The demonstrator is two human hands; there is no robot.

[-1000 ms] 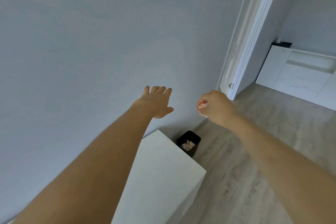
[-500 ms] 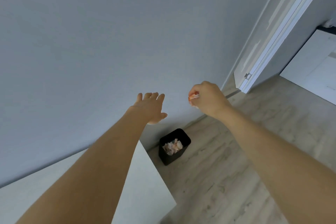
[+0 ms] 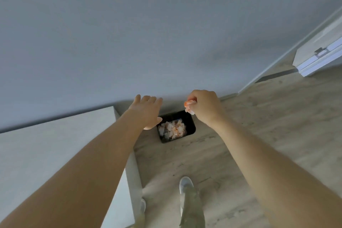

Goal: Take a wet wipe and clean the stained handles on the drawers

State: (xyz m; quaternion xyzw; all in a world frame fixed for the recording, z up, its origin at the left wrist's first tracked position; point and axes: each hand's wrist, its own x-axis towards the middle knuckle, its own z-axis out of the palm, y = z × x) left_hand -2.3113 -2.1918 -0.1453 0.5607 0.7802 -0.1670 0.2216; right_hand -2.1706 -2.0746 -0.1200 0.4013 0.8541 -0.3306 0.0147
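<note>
Grey wall [image 3: 148,33] fills most of view, wood floor [image 3: 259,135] below. View has tipped down since 1 s ago: black bin [image 3: 190,127] was off ahead, now sits right under both hands. Right hand [image 3: 205,106] fingers curled, pinching orange-stained wet wipe [image 3: 189,106] just above bin rim. Left hand [image 3: 147,112] flat, fingers straight, holds nothing. Prob means wiping's done, drop-off next. Counts: 1 bin w/ several crumpled used wipes [image 3: 173,128] inside, 1 wipe in hand, 1 white cabinet [image 3: 46,153], 2 shoes. No handles in view.
</note>
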